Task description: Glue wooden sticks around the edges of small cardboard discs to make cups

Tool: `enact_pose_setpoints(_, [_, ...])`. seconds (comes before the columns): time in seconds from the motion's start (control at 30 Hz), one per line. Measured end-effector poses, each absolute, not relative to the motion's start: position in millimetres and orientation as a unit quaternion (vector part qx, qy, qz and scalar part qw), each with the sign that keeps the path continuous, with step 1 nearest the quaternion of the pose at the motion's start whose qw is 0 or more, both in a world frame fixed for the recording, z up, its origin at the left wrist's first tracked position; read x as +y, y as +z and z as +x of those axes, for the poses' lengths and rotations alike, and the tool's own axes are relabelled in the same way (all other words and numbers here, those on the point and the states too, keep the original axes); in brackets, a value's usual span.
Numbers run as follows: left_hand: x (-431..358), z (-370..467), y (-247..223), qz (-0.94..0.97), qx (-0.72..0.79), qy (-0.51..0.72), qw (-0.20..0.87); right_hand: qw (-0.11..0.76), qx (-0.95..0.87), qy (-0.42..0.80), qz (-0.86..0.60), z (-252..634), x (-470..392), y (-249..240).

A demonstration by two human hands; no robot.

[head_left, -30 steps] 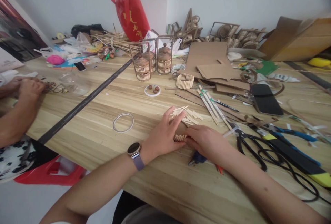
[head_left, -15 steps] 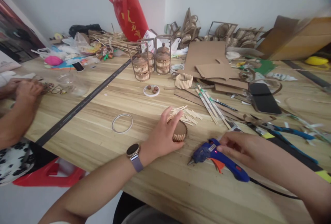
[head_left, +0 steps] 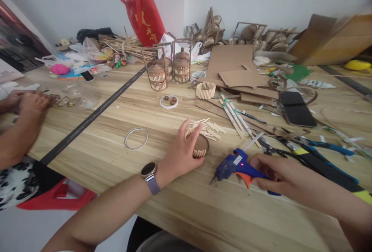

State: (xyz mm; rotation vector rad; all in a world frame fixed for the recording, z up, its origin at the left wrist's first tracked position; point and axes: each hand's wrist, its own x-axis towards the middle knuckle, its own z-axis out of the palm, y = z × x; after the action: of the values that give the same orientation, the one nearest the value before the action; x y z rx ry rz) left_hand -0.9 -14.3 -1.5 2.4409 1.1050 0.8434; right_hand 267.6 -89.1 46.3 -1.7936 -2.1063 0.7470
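My left hand, with a watch on its wrist, has its fingers spread around a round brown base edged with short wooden sticks; thumb and fingers rest at its rim. Behind the base lies a loose pile of short sticks. On the right, my right hand is wrapped round the handle of a blue glue gun with an orange trigger and a lit red light. The gun's nozzle points left, toward the table. A clear glue stick sticks out of its back end.
White rings lie left of my left hand. Small lidded baskets, a stick ring and cardboard stand or lie farther back. Pliers and a phone are at right. Another person's hands work at far left.
My right hand has moved from the back of the glue gun down to its handle and closed round it. The glue stick now shows. My left hand has hardly moved at the base.
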Motion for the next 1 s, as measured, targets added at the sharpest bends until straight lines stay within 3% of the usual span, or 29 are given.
enact_pose_setpoints(0.07, [-14.0, -0.4, -1.6, 0.856, 0.39, 0.297, 0.164, 0.144, -0.721, 0.289, -0.613, 268.9, -87.9, 51.8])
enact_pose_setpoints(0.23, [-14.1, 0.8, -2.6, 0.851, 0.397, 0.3, 0.168, 0.287, -0.639, 0.32, -0.638, 269.0, -84.1, 49.9])
enact_pose_setpoints(0.4, [-15.1, 0.6, -1.4, 0.85, 0.398, 0.298, 0.171, 0.343, -0.542, 0.362, -0.677, 258.4, -85.2, 32.3])
enact_pose_setpoints(1.0, [-14.3, -0.2, 0.7, 0.854, 0.391, 0.3, 0.168, 0.231, -0.725, 0.283, -0.584, 240.7, -84.3, 15.3])
